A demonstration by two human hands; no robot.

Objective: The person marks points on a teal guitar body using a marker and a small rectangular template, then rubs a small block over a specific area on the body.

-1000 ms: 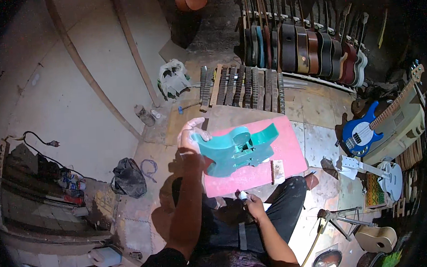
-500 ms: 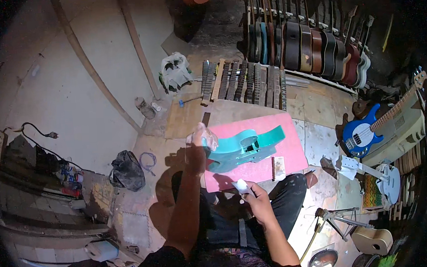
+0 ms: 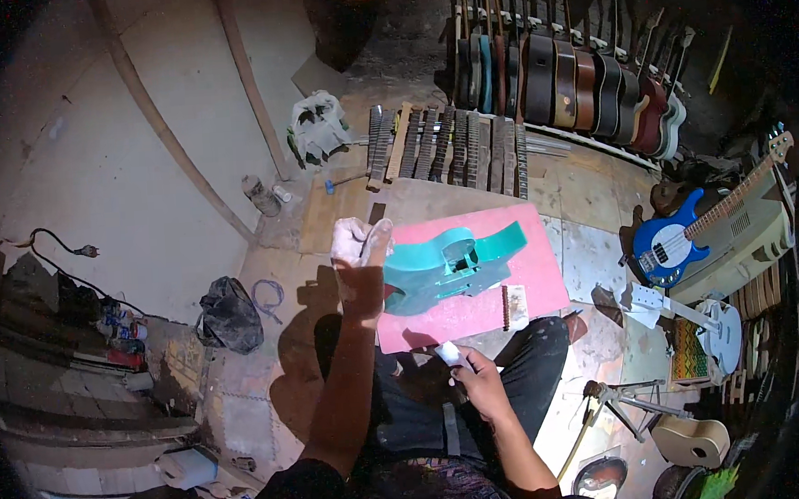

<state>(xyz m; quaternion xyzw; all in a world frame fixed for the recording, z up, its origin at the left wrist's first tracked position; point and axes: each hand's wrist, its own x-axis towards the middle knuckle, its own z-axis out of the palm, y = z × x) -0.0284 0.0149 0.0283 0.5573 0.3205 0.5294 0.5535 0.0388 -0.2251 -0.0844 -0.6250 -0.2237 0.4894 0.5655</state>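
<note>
A glossy turquoise electric guitar body (image 3: 420,280) lies on a pink rectangular board (image 3: 414,331) in front of me. My left hand (image 3: 359,252) is raised beside the body's left end, its fingers curled in and dusted white, with no object showing in them. My right hand (image 3: 485,391) is low over my lap, at the board's near edge. Between its thumb and fingers is a small white flat piece (image 3: 450,352), too small to name surely. A spiral-bound notepad (image 3: 517,308) rests on the board near its right edge.
Several fretted necks (image 3: 448,150) lie in a row beyond the board. Guitar bodies (image 3: 581,83) hang from a rack behind them. A blue bass (image 3: 669,242) leans at the right. A black plastic bag (image 3: 230,313) is on the floor at left.
My left hand has lifted away from the guitar body's left end and its fingers have turned upward. My right hand still holds the white piece. The whole view has shifted slightly.
</note>
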